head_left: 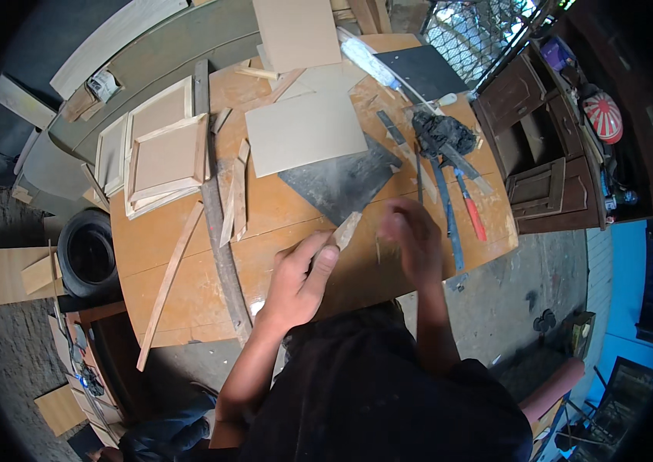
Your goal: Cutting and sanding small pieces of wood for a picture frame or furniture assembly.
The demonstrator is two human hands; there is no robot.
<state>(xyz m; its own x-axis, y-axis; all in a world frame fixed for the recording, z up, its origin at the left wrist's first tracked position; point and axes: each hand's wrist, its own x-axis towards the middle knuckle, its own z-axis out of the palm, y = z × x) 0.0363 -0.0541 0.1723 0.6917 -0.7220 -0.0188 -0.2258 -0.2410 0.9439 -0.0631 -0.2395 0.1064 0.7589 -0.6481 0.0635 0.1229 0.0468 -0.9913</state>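
My left hand point(299, 281) is closed round a short, flat, pale brown piece point(348, 229) that looks like wood; its far end sticks out past the thumb. To its right, my right hand point(416, 242) hovers over the table, smeared by motion, so its fingers are hard to read. Both hands are near the front edge of the wooden table point(326, 269). Beyond them lies a dark, dusty square sheet point(342, 189), partly covered by a pale rectangular board point(307, 131).
On the left, several wooden frames with panels point(165, 158) are stacked. A long pole point(217, 223) crosses the table beside thin wood strips point(171, 281). On the right lie a red-handled tool point(472, 212), dark bars point(449, 215) and a black crumpled bag point(443, 132). A tyre point(72, 254) stands left.
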